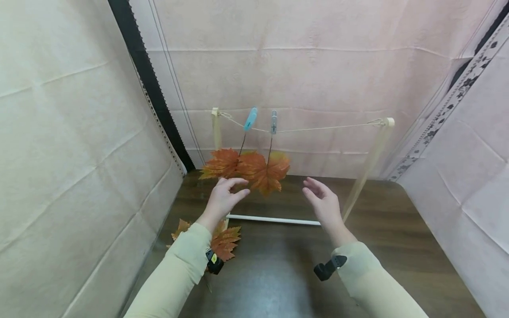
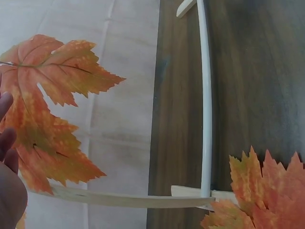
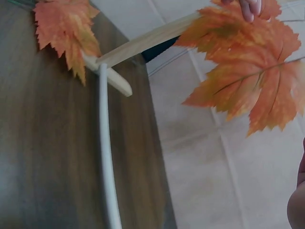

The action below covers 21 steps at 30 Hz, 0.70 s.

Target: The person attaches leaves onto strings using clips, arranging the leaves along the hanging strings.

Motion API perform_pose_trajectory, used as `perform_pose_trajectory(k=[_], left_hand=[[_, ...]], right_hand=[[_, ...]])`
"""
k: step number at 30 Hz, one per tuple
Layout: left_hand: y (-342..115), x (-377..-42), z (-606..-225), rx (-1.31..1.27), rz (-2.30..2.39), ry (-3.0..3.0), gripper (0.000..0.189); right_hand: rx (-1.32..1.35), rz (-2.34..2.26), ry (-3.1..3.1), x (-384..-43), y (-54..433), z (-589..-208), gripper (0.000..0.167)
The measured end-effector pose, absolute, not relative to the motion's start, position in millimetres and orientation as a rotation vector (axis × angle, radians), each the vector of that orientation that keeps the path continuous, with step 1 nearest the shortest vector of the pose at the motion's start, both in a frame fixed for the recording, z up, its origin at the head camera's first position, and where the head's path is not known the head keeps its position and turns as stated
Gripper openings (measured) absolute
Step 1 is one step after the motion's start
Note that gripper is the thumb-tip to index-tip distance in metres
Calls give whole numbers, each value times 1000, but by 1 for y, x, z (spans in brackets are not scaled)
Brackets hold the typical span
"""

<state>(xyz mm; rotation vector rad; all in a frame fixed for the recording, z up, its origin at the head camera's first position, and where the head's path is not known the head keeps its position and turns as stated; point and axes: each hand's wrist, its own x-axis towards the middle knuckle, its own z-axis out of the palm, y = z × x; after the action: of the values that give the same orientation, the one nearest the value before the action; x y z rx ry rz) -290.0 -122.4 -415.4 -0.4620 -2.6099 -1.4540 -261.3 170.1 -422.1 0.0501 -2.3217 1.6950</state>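
Observation:
Two orange maple leaves hang side by side from a string (image 1: 318,129) in the head view. A light-blue clothespin (image 1: 250,119) clips the stem of the left leaf (image 1: 222,164), and a grey-blue clothespin (image 1: 274,122) clips that of the right leaf (image 1: 267,172). My left hand (image 1: 225,197) is just below the left leaf, thumb and fingers spread apart with nothing between them. My right hand (image 1: 324,204) hovers to the right of the leaves, its fingers loosely bent and holding nothing. In the left wrist view, fingers (image 2: 6,138) show at the leaf's edge.
The string is tied between two wooden posts, the right post (image 1: 367,165) leaning outward. A white rod (image 1: 274,219) joins their bases above the brown table (image 1: 274,265). More maple leaves (image 1: 226,242) lie under my left forearm. Pale cloth walls (image 1: 318,79) enclose the table.

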Motion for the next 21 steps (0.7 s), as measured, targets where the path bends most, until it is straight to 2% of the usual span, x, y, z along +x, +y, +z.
perform_pose_trajectory(k=[9,16,21], left_hand=[[-134,-285,-431,-431,-1358,-2723,23],[-146,-279,-450,-393,-1326,-2811,28],[-153,-274,-460,-364,-1348,-2828,29]], right_hand=[[9,1648,-2409,-249,190,-445,50],[-45,1611,-2489,-240,206,-460,56],[-62,1560,-2527,-235,212,-471,52]])
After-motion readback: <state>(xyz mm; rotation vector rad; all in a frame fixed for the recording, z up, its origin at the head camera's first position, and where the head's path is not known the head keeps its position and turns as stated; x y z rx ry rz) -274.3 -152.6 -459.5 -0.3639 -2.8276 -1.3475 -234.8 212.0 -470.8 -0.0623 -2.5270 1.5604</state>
